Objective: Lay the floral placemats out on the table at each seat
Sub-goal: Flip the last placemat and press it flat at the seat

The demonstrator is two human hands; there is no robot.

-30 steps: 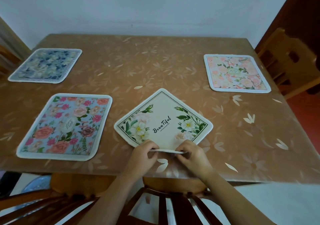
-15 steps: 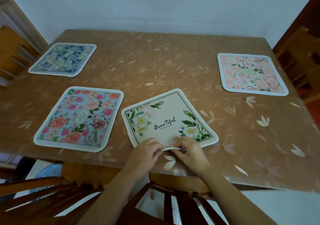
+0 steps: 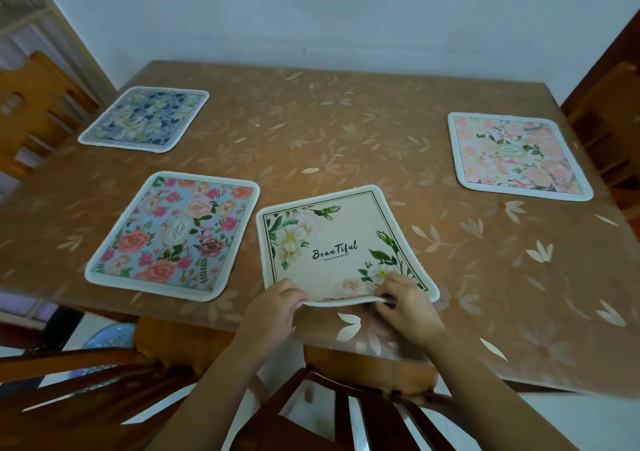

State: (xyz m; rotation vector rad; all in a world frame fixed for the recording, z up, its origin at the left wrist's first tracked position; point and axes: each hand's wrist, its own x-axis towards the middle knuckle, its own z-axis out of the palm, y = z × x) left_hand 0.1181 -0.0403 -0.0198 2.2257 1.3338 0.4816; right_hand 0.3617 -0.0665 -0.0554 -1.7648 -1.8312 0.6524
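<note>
A cream placemat [image 3: 339, 242] printed "Beautiful" with white flowers lies near the table's front edge, slightly askew. My left hand [image 3: 273, 312] pinches its near-left edge and my right hand [image 3: 405, 305] pinches its near-right edge, lifting that edge a little off the table. To its left lies a blue placemat with pink roses [image 3: 176, 235]. A dark blue floral placemat [image 3: 145, 119] sits at the far left. A pink floral placemat [image 3: 516, 156] lies at the right side.
The table [image 3: 346, 131] wears a brown cloth with pale leaf prints. Wooden chairs stand at the left [image 3: 31, 104], at the right [image 3: 609, 114] and just below my arms [image 3: 346, 409]. A white wall runs behind the table.
The cream placemat has turned clockwise from a diamond position to nearly square with the table edge, both hands still holding its near edge. The camera view has shifted right.
</note>
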